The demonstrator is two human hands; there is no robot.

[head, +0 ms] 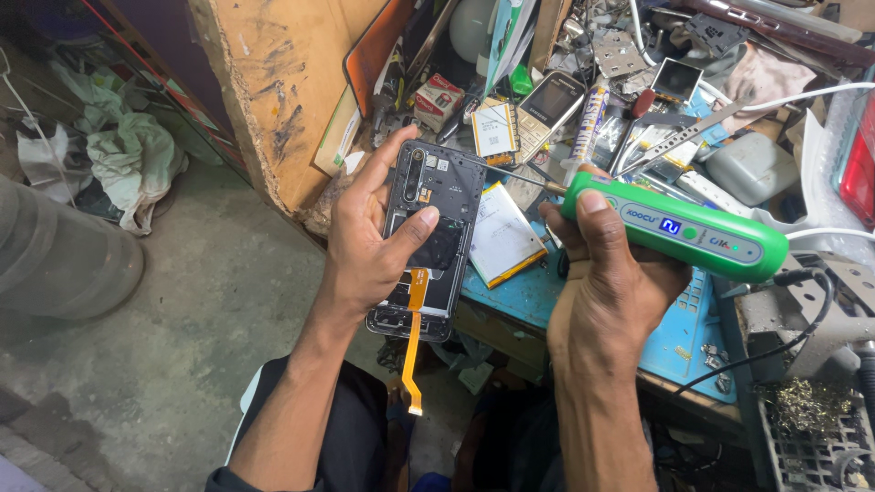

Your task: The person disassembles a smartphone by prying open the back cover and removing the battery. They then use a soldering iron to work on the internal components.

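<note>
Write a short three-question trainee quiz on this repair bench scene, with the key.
1. True or false: the left hand holds the opened phone with its back cover off.
2. What hangs loose from the phone's lower end? A) an orange flex cable B) a white cord C) a metal spring
3. Fill in: the right hand holds a green electric ____, tip toward the phone.

Key: 1 true; 2 A; 3 screwdriver. The loose battery lies on the blue mat.

A small red and white box (437, 98) lies among the clutter at the top. Right of it stands a gold keypad phone (550, 105) with a dark screen, and further right a small square screen (676, 80) in a pale frame.
</note>
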